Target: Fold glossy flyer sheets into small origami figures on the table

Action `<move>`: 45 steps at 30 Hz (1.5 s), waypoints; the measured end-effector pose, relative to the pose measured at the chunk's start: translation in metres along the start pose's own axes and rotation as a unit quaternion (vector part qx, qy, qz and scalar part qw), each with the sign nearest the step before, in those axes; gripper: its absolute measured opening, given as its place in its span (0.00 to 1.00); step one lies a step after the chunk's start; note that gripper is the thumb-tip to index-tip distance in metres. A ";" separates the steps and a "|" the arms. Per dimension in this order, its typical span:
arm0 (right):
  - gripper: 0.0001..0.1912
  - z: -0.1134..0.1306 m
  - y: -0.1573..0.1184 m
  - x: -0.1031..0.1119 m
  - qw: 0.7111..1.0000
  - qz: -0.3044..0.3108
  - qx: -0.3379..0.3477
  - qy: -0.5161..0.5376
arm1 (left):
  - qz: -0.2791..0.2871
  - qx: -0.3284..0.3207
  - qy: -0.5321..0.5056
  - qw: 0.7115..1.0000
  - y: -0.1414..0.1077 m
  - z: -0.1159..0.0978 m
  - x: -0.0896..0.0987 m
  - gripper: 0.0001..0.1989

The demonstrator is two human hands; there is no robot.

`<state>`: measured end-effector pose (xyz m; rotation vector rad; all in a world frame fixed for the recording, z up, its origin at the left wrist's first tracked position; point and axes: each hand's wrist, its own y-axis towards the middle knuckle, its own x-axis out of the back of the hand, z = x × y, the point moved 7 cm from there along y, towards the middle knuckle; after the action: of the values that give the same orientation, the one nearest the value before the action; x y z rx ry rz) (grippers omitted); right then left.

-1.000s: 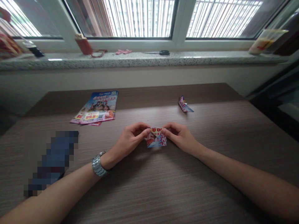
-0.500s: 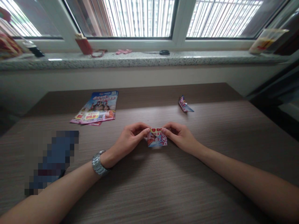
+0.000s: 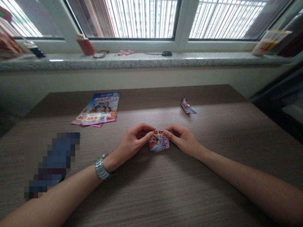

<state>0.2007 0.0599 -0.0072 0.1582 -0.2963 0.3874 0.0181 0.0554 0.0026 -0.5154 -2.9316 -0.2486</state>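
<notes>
A small folded piece of printed paper (image 3: 160, 142), blue, red and white, is held between both hands over the middle of the table. My left hand (image 3: 133, 138), with a metal watch (image 3: 102, 167) on its wrist, pinches the paper's upper left corner between thumb and fingers. At the upper right corner my right hand (image 3: 182, 138) pinches it the same way. The fingers behind the paper are partly hidden. Farther back to the right lies another folded paper piece (image 3: 187, 106), its flaps standing up from the tabletop.
Several printed flyers (image 3: 101, 108) lie stacked at the back left of the brown table (image 3: 151, 195). A blurred-out blue object (image 3: 55, 160) is beside my left forearm. On the windowsill (image 3: 201, 61) are scissors (image 3: 165, 53), a red box (image 3: 85, 45) and a plastic cup (image 3: 267, 44).
My left hand has shifted slightly to the right along the paper's top edge, and its thumb sits a little lower. My right hand stays in place. The paper has tilted slightly.
</notes>
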 end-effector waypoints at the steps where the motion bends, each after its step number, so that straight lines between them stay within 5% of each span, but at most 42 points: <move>1: 0.19 0.001 0.000 0.000 1.000 0.002 0.001 -0.004 | 0.003 -0.004 -0.005 1.000 0.000 0.000 0.000 0.12; 45: 0.17 0.001 -0.001 0.000 0.999 0.000 0.019 -0.045 | 0.017 0.011 0.027 0.999 0.000 0.000 0.000 0.09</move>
<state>0.2011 0.0594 -0.0066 0.2129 -0.3773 0.3876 0.0177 0.0551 0.0031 -0.5473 -2.8676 -0.2208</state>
